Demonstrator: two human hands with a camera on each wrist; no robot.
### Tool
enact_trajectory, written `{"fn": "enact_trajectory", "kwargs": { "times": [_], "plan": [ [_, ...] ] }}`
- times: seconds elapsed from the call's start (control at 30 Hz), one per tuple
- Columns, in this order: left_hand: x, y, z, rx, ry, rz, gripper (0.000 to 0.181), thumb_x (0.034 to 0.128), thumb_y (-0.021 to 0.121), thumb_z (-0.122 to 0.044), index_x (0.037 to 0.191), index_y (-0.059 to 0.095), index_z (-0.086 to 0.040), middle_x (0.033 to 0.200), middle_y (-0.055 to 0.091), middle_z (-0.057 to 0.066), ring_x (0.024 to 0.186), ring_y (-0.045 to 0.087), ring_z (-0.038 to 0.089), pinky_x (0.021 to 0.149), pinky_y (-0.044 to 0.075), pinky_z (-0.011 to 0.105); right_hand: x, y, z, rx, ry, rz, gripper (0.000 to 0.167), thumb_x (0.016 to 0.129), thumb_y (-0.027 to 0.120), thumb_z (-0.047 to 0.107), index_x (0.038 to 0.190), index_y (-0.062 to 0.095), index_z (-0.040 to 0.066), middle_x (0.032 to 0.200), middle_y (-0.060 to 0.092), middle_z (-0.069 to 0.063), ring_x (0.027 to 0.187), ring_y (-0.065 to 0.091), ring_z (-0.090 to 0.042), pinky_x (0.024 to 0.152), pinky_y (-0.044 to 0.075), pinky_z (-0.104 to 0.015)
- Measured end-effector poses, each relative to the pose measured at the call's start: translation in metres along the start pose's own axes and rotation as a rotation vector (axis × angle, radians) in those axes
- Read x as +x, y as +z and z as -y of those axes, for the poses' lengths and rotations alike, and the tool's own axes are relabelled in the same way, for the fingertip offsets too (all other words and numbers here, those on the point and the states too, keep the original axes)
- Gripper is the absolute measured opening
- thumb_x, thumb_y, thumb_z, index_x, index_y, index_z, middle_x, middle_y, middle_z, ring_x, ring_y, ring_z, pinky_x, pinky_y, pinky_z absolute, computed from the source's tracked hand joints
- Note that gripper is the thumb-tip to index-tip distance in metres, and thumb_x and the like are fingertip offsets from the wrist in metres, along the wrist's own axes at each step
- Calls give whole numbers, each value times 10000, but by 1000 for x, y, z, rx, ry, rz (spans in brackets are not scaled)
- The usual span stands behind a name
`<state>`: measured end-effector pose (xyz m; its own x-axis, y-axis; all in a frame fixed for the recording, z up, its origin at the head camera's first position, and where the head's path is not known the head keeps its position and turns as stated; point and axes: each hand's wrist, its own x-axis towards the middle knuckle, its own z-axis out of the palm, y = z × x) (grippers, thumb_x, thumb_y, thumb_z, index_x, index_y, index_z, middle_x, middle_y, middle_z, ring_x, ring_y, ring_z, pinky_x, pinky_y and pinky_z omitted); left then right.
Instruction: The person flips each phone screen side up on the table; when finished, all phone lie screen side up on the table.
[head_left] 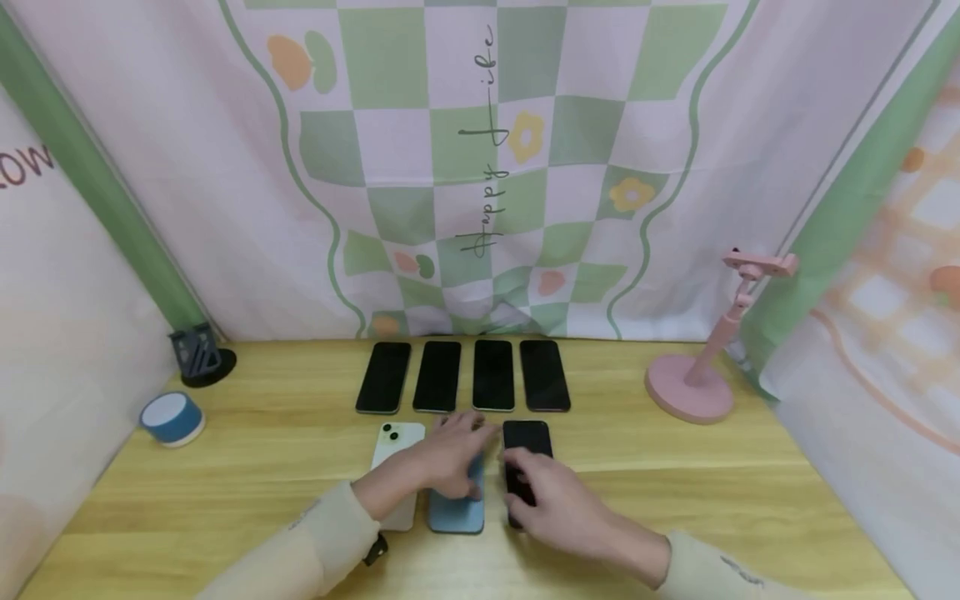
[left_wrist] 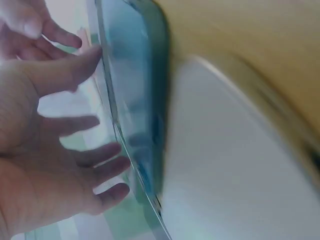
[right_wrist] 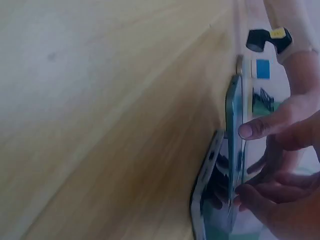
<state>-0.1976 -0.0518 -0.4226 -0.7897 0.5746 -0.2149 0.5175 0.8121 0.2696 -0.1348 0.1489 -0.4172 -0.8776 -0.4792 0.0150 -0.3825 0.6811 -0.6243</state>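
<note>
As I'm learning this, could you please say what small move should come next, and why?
Perhaps have the left hand grip the blue phone and turn it over: its back appears to face up, while the black phone by the right hand and the back row of phones show dark screens.

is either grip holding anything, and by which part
Nothing is plainly held: left grip is above the blue phone, right grip above the near black phone; touch can't be told.

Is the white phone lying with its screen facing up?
No, the head view shows the white phone with its camera lenses on top, so its back faces up.
</note>
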Motion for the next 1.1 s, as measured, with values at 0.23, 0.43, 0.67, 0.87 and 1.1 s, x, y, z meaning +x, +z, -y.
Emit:
{"fn": "enact_trajectory", "kwargs": {
  "times": [0.23, 0.43, 0.67, 0.87, 1.1],
  "plan": [
    [-16, -5, 30, -61, 44, 11, 854, 850, 861, -336, 1569, 432, -172, 1618, 420, 129, 1522, 375, 371, 1227, 304, 661, 9, 21, 13, -236, -251, 102, 483, 975, 714, 235, 1397, 615, 22, 1466, 628, -159, 1332, 622, -290, 1072, 557, -468],
    [-20, -7, 43, -127, 51, 37, 860, 847, 867, -310, 1572, 431, -155, 1639, 390, 168, 1541, 339, 430, 1237, 264, 706, 17, 32, 19, -375, -197, 242, 607, 978, 703, 406, 1477, 558, 93, 1621, 474, -145, 1499, 463, -347, 1197, 452, -499],
    [-19, -5, 45, -161, 80, 13, 838, 838, 876, -267, 1554, 454, -159, 1571, 448, 145, 1496, 384, 416, 1243, 300, 654, 25, 41, 14, -515, -249, 210, 651, 995, 663, 474, 1490, 535, 70, 1590, 503, -177, 1485, 486, -336, 1198, 457, -478],
    [-19, -4, 46, -204, 114, -19, 773, 838, 852, -124, 1523, 494, -132, 1549, 476, 187, 1473, 411, 428, 1257, 287, 650, 29, 51, -2, -536, -290, 177, 673, 1016, 577, 563, 1478, 551, 74, 1567, 519, -209, 1455, 511, -362, 1131, 518, -479],
    [-14, -3, 45, -285, 95, -105, 695, 791, 626, 145, 1439, 582, -101, 1419, 597, 199, 1243, 531, 348, 1113, 447, 567, 28, 47, 8, -531, -262, 222, 634, 1020, 624, 474, 1478, 544, 43, 1578, 496, -244, 1470, 491, -395, 1138, 512, -483]
  ]
}}
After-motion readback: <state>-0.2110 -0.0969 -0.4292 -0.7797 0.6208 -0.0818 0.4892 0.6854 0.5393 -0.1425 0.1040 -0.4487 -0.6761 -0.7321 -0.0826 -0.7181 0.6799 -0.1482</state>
